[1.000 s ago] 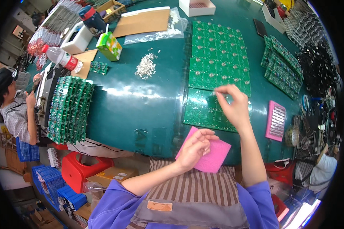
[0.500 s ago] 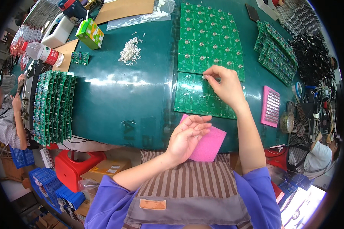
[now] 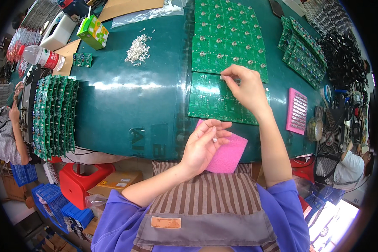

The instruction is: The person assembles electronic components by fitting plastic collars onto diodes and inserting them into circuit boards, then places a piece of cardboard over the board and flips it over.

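My right hand point(image 3: 245, 86) is closed in a pinch over the upper edge of a bare green circuit board panel point(image 3: 201, 101). A small white part point(image 3: 221, 77) shows at its fingertips. Below the panel's near edge, my left hand point(image 3: 201, 145) is turned palm up with fingers curled, holding another small white part point(image 3: 214, 140) by the thumb. Beneath that hand lies a pink foam sheet point(image 3: 230, 156) at the table's front edge. Directly beyond the bare panel, a larger green panel point(image 3: 229, 31) carries rows of small round metallic parts.
A pile of small white parts point(image 3: 137, 50) lies left of the panels. Upright boards point(image 3: 54, 117) stand at far left, near a bottle point(image 3: 42, 56) and a drink carton point(image 3: 93, 32). Rightward are stacked boards point(image 3: 304, 59) and pink foam holding round parts point(image 3: 297, 110). Other people sit at both sides.
The whole view has shifted slightly, with the table things a little higher and further left. My right hand still pinches over the panel's edge; the white part in my left hand shows more plainly.
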`<state>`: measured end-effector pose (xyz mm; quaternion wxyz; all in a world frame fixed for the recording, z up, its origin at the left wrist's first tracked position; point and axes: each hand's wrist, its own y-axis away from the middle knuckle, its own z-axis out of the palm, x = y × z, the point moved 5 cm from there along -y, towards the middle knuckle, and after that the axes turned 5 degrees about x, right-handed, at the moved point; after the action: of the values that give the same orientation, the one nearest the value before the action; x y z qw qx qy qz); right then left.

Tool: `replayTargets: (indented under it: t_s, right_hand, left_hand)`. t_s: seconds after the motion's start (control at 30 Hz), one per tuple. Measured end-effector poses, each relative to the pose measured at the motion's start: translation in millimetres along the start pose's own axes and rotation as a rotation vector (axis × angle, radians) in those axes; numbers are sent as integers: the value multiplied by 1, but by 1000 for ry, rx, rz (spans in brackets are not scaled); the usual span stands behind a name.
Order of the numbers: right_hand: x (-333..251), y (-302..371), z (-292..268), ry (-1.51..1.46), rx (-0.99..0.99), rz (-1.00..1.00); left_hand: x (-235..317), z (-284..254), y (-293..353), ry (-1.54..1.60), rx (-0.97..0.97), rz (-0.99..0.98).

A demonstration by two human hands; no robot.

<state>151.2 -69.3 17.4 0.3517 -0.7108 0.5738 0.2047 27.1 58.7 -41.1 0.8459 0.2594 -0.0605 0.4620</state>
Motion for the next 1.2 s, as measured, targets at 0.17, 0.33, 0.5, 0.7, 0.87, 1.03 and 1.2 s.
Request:
replayTargets:
  t_s: [0.17, 0.33, 0.5, 0.7, 0.87, 1.03, 1.2]
  right_hand:
    - [2, -1, 0, -3, 6, 13]
    - [3, -4, 2, 15, -34, 16]
    - [3, -3, 0, 45, -36, 12]
    - [2, 0, 3, 31, -12, 11]
    - [2, 4, 4, 6, 43, 8]
    - [1, 9, 6, 11, 144, -23]
    - [2, 9, 5, 13, 135, -49]
  left_hand:
    - [1, 1, -1, 10, -34, -2]
    - [2, 2, -1, -30, -26, 19]
    - [1, 2, -1, -60, -17, 17]
    - [1, 1, 0, -76, -24, 28]
    - [0, 1, -1, -76, -40, 36]
    - [-1, 0, -1, -95, -62, 55]
    - [-1, 0, -1, -109, -40, 49]
